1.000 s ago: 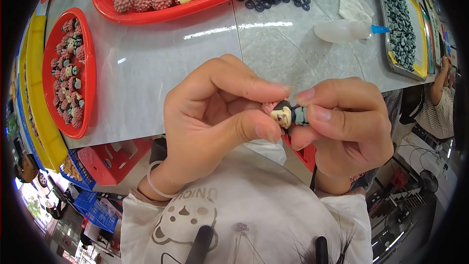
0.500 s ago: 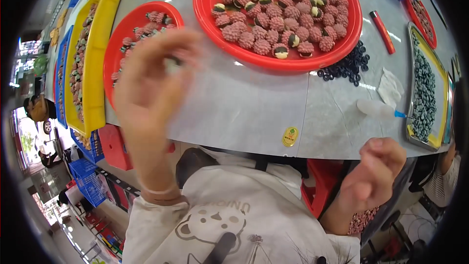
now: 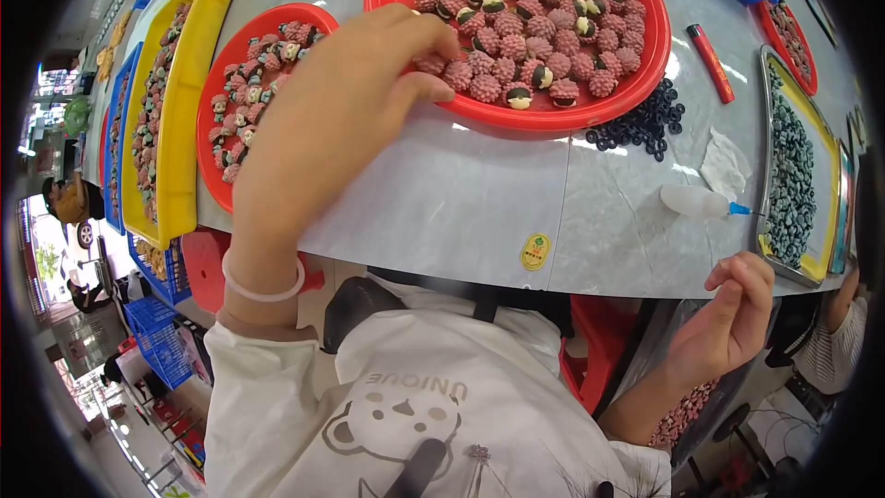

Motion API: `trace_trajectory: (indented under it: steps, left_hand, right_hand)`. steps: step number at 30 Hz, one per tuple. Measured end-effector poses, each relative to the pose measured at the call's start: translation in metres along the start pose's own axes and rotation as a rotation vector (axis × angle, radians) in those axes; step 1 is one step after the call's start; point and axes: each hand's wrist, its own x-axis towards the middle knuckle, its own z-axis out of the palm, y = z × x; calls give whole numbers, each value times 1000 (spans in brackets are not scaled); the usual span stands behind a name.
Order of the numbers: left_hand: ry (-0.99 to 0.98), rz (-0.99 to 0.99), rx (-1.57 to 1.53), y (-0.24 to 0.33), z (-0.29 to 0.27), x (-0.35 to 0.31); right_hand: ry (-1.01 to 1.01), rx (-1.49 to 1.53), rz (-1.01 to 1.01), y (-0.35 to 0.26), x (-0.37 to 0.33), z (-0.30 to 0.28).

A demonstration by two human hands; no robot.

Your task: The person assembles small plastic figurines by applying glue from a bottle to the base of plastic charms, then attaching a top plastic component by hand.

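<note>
My left hand (image 3: 346,97) reaches over the left rim of a large round red tray (image 3: 553,122). Its thumb and index finger are curved and apart, with a small pink bumpy piece (image 3: 430,65) showing between them in the tray. Many such knobbly pink pieces (image 3: 509,46), some showing black and cream undersides, fill this tray. Left of it, partly behind my left forearm, a smaller red tray (image 3: 205,143) holds pink-and-grey pieces. My right hand (image 3: 733,314) hovers off the table's front edge at the right, its fingers curled in and thumb against them; nothing shows in it.
Dark blue rings (image 3: 641,124), a red tube (image 3: 710,65), a crumpled tissue (image 3: 726,164) and a squeeze bottle with a blue tip (image 3: 696,202) lie on the grey table (image 3: 442,194). A metal-rimmed tray (image 3: 765,175) of dark green bits stands right, a yellow crate (image 3: 180,157) left.
My left hand has swung forward and right, from above the smaller red tray to the large one. My right hand's fingers have drawn in. The view has shifted slightly.
</note>
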Motion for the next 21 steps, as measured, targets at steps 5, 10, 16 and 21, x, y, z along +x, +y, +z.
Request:
trace_trajectory:
  steps: [5,10,16,21]
  left_hand:
    - [181,59,-443,-8,11,1]
    - [80,46,-1394,31,41,-30]
    - [58,-123,-1644,59,76,-45]
    - [-54,-161,-1749,65,87,-44]
  right_hand:
    - [164,-77,110,10,6,-4]
    - [-276,-14,334,4,16,26]
    - [-342,320,476,-5,10,16]
    - [-233,253,398,-15,20,-1]
